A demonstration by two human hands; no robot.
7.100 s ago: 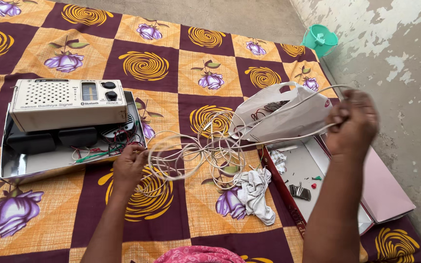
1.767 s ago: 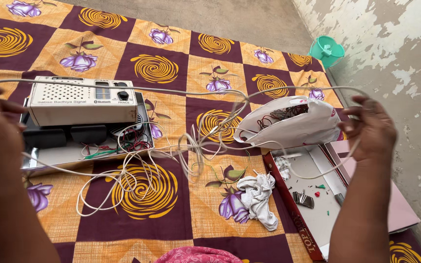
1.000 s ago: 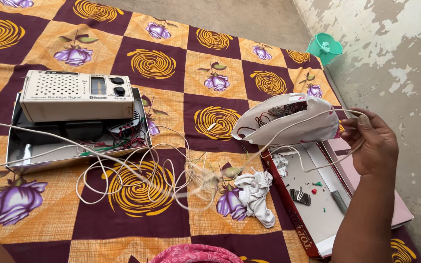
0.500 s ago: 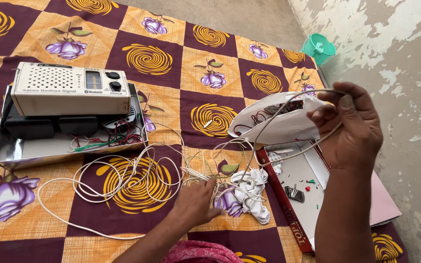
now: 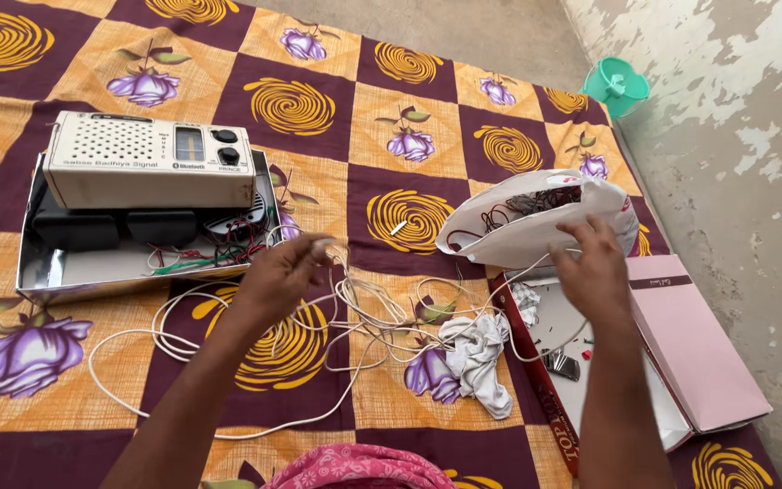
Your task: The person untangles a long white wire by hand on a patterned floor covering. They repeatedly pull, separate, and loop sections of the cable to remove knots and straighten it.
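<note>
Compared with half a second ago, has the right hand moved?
Yes. The right hand has come down from beside the top of the white plastic bag to just below it, over the open box.

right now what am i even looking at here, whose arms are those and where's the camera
The camera sits on a person's head and looks down, so the two arms coming up from the bottom edge are that person's own. There is no machine, only bare hands.

They work over a patterned cloth of purple and orange squares. The left hand pinches a strand of a tangled white cord and lifts it. The right hand grips another part of the same cord, just in front of a white plastic bag with dark wires inside.

To the left, a cream radio rests on a shallow metal tray that holds loose parts. A crumpled white rag lies on the cloth. To the right stands an open box with a pink lid, and a green plastic tub sits by the wall.
</note>
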